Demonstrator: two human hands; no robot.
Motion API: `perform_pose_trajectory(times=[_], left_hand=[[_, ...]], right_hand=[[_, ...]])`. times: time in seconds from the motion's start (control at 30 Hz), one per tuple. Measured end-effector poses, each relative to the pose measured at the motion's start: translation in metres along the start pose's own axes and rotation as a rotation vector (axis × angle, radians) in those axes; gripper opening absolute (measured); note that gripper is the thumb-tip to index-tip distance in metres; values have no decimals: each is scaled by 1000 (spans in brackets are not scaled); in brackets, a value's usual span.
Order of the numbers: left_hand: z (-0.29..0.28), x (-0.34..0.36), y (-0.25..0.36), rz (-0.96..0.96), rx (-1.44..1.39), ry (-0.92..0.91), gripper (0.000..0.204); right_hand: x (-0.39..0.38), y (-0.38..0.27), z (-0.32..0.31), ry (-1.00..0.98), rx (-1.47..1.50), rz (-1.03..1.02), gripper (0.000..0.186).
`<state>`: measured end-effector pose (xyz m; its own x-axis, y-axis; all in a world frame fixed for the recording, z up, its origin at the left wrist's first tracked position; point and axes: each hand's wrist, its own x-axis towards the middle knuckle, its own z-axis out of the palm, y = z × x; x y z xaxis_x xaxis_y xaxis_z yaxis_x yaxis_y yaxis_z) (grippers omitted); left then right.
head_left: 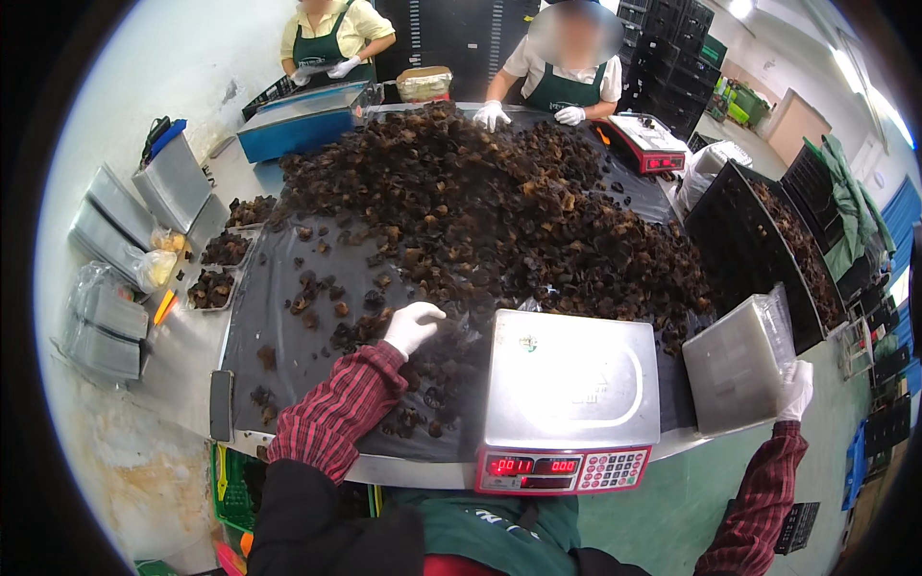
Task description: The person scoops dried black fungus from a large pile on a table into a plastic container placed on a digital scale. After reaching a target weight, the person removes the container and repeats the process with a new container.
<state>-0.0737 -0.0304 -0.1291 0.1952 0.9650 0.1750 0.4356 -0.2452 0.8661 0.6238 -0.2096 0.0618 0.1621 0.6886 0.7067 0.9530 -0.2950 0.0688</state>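
Observation:
My left hand point(413, 328), in a white glove, hovers at the near edge of a big heap of dark brown wood ear mushrooms point(461, 192). Its fingers are slightly curved and apart, and nothing shows in them. At the right table edge my right hand point(795, 389), also gloved, grips the side of a stack of clear plastic trays point(732, 370), which stands tilted. Between my hands sits a weighing scale point(574, 384) with a bare metal plate and a lit red display. Loose mushroom pieces lie below my left hand.
Filled trays point(211, 288), an orange-handled tool point(165, 307) and more tray stacks point(106, 312) line the left side. A black crate point(759, 250) of mushrooms leans at the right. Two co-workers in green aprons stand across the table, near a second scale point(648, 144).

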Motion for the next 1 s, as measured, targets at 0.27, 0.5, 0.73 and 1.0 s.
perform_pose_trajectory(times=[0.27, 0.5, 0.73, 1.0], left_hand=[[-32, -1, 50, -290, -642, 121, 25], [29, -14, 180, 469, -151, -63, 30], [84, -36, 174, 699, 347, -320, 38], [-18, -32, 120, 407, 389, -4, 36]], right_hand=[[-47, -191, -72, -260, 132, -335, 12], [-110, -327, -38, -847, 313, -735, 14], [-103, -354, -38, -788, 462, -734, 11], [-117, -336, -53, -258, 774, -206, 19]])
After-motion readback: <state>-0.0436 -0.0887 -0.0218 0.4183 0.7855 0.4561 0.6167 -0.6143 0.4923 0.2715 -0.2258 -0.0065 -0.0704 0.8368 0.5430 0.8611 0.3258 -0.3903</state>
